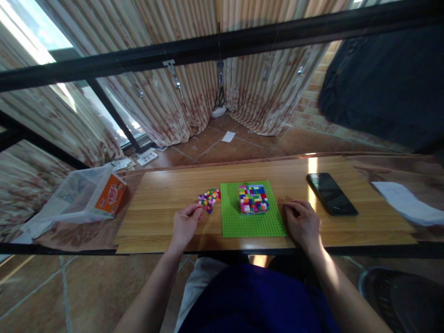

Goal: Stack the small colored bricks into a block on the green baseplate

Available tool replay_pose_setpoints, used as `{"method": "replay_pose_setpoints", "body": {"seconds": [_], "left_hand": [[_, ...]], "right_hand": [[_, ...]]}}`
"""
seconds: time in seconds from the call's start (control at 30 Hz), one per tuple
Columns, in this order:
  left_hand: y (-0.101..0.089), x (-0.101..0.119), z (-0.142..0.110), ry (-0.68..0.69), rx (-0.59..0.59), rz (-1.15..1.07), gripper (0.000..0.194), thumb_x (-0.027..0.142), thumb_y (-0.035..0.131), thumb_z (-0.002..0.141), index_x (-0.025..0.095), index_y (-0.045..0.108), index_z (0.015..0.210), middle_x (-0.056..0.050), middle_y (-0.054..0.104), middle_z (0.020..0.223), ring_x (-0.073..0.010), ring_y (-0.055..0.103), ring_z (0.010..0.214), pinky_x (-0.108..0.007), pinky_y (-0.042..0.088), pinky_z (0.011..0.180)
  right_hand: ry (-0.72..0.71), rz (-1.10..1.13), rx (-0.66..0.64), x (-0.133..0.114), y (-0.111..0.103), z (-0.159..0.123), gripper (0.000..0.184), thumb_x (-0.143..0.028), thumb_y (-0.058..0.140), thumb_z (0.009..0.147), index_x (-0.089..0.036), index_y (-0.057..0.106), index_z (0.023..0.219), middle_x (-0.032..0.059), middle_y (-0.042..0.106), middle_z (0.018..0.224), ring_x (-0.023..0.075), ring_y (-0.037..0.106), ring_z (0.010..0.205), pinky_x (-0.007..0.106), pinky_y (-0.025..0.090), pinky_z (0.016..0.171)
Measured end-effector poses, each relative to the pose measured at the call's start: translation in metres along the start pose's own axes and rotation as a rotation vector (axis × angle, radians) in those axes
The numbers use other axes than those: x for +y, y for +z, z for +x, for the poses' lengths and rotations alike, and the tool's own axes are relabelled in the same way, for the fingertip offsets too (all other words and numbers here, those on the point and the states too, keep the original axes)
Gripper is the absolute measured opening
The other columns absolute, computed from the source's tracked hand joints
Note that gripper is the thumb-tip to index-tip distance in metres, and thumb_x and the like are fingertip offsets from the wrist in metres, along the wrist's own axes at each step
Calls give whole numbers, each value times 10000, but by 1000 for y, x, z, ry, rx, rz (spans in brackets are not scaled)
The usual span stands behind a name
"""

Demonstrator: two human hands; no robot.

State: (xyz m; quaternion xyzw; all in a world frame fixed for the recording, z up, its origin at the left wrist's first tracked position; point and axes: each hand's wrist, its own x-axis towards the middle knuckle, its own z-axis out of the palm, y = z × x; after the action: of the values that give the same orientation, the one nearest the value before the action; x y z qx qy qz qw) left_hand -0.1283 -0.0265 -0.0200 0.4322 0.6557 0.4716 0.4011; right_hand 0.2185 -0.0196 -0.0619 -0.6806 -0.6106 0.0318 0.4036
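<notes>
My left hand (186, 225) is at the left of the board, beside a loose pile of small coloured toy bricks (210, 196). Its thumb and forefinger are pinched together, with a speck of red showing at the tips that looks like a small brick. A green studded baseplate (252, 225) lies flat on the board. On its upper middle stands a block-shaped build of many coloured bricks (254, 200). My right hand (304, 223) rests by the baseplate's right edge, fingers curled in, and nothing shows in it.
Right of my right hand lies a black phone (332, 194) on the wooden board (166, 189). White papers (409, 201) are farther right. A clear plastic box (78, 194) with an orange label stands at the left. A black metal bar (194, 48) crosses in front of the curtains.
</notes>
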Motion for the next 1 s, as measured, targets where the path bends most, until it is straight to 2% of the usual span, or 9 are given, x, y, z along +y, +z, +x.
{"method": "replay_pose_setpoints", "body": {"seconds": [0.1, 0.2, 0.37, 0.47, 0.67, 0.83, 0.93, 1.0], "left_hand": [[0, 0, 1, 27, -35, 101, 301, 376, 648, 734, 148, 743, 905, -50, 745, 786, -145, 648, 598, -253, 526, 599], [-1, 4, 2, 85, -60, 298, 328, 392, 595, 796, 164, 745, 978, -52, 748, 775, -163, 662, 606, -262, 512, 597], [2, 6, 4, 193, -16, 513, 267, 386, 583, 839, 209, 751, 946, -51, 760, 859, -185, 692, 729, -276, 509, 682], [5, 4, 5, 187, 27, 548, 257, 381, 650, 806, 203, 739, 968, -66, 759, 889, -198, 698, 790, -287, 508, 725], [3, 3, 1, 136, 46, 477, 353, 317, 742, 713, 205, 708, 1046, -56, 745, 795, -209, 684, 721, -301, 488, 687], [-8, 1, 6, 144, 32, 326, 290, 255, 683, 731, 211, 710, 1016, -41, 737, 799, -198, 673, 723, -289, 491, 684], [-15, 1, 21, 176, 95, 444, 283, 244, 615, 777, 184, 706, 1039, -63, 727, 819, -201, 656, 718, -297, 491, 695], [-17, 4, 34, 203, 73, 559, 303, 247, 586, 804, 163, 697, 1073, -93, 724, 896, -204, 649, 735, -307, 493, 716]], "right_hand": [[10, -7, 0, -1, 0, 0, 267, -347, 523, 841, -195, 740, 812, 80, 694, 944, 211, 649, 847, 337, 521, 745], [12, -13, 1, -1, 0, 0, 264, -340, 522, 839, -194, 741, 820, 81, 695, 956, 212, 651, 861, 339, 522, 759], [20, -23, -4, -3, -1, -1, 268, -336, 518, 837, -191, 743, 828, 83, 695, 963, 213, 651, 863, 342, 521, 765], [20, -26, -6, -2, -1, -1, 276, -342, 515, 837, -188, 743, 828, 84, 694, 962, 213, 651, 862, 342, 520, 763], [30, -28, -15, -1, -2, 0, 281, -361, 517, 835, -192, 741, 829, 88, 692, 959, 221, 644, 864, 353, 520, 776], [29, -24, -13, -4, -3, 0, 261, -346, 521, 833, -204, 739, 818, 80, 694, 944, 214, 644, 857, 342, 518, 777], [22, -21, -10, -3, -2, 0, 260, -343, 518, 835, -207, 738, 814, 78, 694, 939, 213, 644, 863, 339, 518, 782], [12, -25, -13, -2, -2, 0, 263, -345, 517, 835, -204, 738, 819, 80, 694, 941, 216, 642, 864, 344, 517, 781]]}}
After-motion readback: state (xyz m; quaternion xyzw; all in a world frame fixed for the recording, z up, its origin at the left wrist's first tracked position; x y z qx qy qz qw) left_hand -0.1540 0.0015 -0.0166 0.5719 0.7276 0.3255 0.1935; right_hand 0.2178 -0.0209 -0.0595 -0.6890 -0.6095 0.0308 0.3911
